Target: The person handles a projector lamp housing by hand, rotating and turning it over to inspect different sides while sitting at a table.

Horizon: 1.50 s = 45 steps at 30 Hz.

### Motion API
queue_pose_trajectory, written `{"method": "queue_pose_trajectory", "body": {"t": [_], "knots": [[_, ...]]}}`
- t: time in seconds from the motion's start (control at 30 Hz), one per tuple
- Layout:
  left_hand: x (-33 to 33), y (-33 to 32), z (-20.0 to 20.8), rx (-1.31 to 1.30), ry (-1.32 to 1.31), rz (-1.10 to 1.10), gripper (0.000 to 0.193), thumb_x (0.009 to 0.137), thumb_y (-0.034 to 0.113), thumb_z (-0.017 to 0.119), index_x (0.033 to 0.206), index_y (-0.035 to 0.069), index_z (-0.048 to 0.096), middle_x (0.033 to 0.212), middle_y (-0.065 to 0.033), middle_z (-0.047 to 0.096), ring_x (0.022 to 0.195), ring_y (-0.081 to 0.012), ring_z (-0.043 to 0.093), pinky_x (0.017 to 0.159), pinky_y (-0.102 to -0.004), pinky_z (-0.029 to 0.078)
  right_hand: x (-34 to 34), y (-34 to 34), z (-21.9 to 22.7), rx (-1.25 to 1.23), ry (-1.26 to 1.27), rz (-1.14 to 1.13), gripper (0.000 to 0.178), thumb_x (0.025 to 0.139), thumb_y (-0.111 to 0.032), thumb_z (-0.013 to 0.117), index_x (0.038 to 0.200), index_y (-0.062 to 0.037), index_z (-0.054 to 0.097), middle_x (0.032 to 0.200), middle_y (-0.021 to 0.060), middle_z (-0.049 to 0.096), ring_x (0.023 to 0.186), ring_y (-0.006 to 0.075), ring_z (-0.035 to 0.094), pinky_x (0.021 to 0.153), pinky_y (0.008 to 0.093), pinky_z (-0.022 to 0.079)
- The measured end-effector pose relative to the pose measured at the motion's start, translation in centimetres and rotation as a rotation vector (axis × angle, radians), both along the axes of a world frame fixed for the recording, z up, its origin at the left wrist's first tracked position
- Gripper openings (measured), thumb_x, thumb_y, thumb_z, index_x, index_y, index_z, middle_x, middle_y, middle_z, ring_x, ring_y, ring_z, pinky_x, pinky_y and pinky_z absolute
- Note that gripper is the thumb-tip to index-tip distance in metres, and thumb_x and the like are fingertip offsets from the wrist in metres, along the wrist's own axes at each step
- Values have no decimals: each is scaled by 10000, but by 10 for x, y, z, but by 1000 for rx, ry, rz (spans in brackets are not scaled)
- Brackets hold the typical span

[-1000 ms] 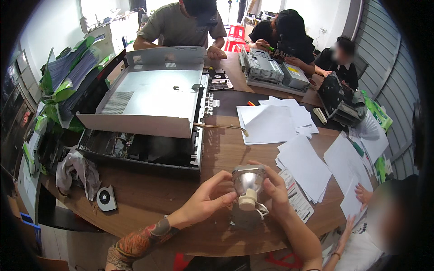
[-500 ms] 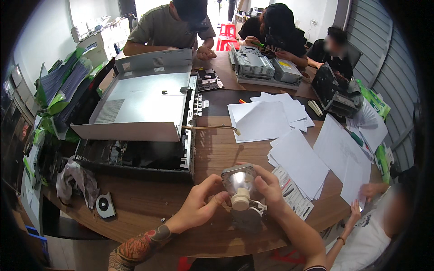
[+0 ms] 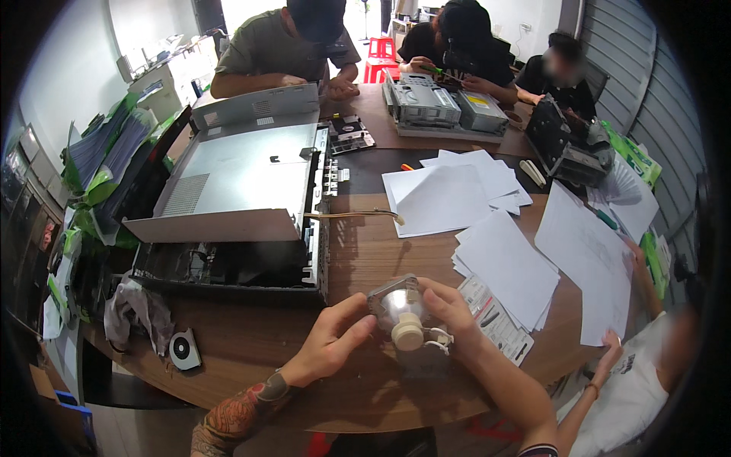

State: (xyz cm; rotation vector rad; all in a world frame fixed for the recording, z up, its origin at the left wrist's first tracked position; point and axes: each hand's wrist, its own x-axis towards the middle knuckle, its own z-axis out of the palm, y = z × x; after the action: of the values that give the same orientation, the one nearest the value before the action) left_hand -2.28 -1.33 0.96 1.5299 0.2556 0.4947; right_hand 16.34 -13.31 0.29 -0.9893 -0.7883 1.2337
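Observation:
Just above the near part of the table I hold a projector lamp [image 3: 403,305] with a clear, shiny reflector in a squarish frame. Its pale ceramic base [image 3: 407,333] points toward me, and short white wires [image 3: 437,340] hang at its right side. The fingers of my left hand [image 3: 335,335] press the frame's left edge, thumb nearer to me. My right hand [image 3: 454,308] grips the frame's right edge, with its thumb on the front; the fingers behind are hidden.
A large opened metal equipment case [image 3: 228,183] fills the table's left half, with a small blower fan [image 3: 183,349] nearer me. Paper sheets [image 3: 506,266] and a blister card [image 3: 499,324] lie to the right. Co-workers handle a device [image 3: 426,103], a black assembly [image 3: 567,148] and a sheet.
The lamp stays in my hands and has tilted slightly. At the right, a co-worker's hands have moved apart and a large paper sheet has shifted toward the table's edge.

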Motion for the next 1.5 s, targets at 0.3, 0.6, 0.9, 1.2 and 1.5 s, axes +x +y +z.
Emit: {"method": "queue_pose_trajectory", "body": {"t": [0.3, 0.6, 0.9, 1.2, 1.5], "knots": [[-6, -6, 15, -104, 61, 97, 171, 968, 154, 535, 1028, -5, 559, 875, 12, 539, 813, -51, 479, 698, -215, 405, -8, 3, 4, -12, 37, -21, 488, 985, -320, 545, 1321, 33, 505, 1133, 77, 606, 982, 116, 576, 811, 229, 466], [-1, -23, 10, -246, -47, 141, 256, 983, 270, 489, 1117, 53, 522, 876, -12, 562, 745, -80, 518, 633, -244, 450, -29, -3, -18, -30, 258, -45, 432, 998, -361, 504, 1256, -24, 581, 1103, 55, 641, 961, 93, 595, 815, 227, 478], [-5, -22, -16, -190, -173, 142, 553, 971, 367, 493, 1367, -1, 380, 1284, -193, 535, 1170, -317, 553, 975, -422, 479, -84, -32, 16, 112, 244, -366, 520, 971, -298, 589, 1367, 23, 486, 1203, 84, 620, 1067, 113, 554, 903, 240, 435], [-23, -39, -14, -381, -47, 231, 605, 991, 319, 446, 1481, 26, 246, 1377, -181, 456, 1223, -294, 505, 1037, -422, 419, -91, -43, 6, 163, 194, -509, 486, 953, -280, 621, 1319, 27, 535, 1196, 94, 626, 1083, 112, 550, 946, 247, 433], [-48, -88, -28, -611, -144, 317, 536, 985, 364, 469, 1438, 112, 331, 1350, -159, 481, 1236, -275, 502, 1057, -426, 414, -97, -73, 12, 85, 190, -396, 506, 933, -298, 644, 1290, 48, 552, 1265, 168, 603, 1175, 181, 547, 1013, 286, 397]]}}
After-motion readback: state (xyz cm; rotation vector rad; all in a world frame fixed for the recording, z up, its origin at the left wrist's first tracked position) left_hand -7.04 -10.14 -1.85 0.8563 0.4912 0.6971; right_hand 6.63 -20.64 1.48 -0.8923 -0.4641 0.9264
